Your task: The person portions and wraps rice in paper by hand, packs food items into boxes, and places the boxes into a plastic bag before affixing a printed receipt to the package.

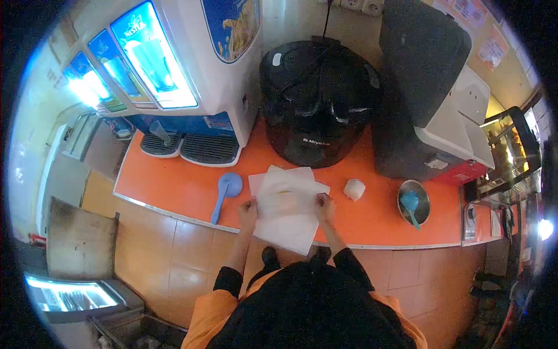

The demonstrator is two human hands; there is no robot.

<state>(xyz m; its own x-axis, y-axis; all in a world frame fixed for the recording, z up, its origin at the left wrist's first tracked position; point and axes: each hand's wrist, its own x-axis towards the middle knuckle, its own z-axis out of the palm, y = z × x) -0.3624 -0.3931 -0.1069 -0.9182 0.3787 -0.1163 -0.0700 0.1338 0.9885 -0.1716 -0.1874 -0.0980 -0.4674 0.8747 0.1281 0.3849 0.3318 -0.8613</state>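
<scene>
White paper sheets [285, 218] lie in an overlapping stack on the orange counter, their front corner reaching past its edge. A faint yellowish mark shows near the middle of the top sheet. My left hand [248, 212] is closed on the left side of the paper, and my right hand [324, 207] on the right side, fingers curled at the edge. Left of the paper lies a blue rice paddle [228, 189], handle toward me. To the right sits a small white rounded lump [354, 189]; I cannot make out what it is.
Behind the paper stands a black rice cooker [317, 110]. A drink dispenser [232, 93] with drip trays is at the left. A metal bowl [427, 215] holding a teal scoop [410, 201] rests right, before a grey-and-white machine [424, 87]. The counter [372, 224] has a metal-trimmed front edge.
</scene>
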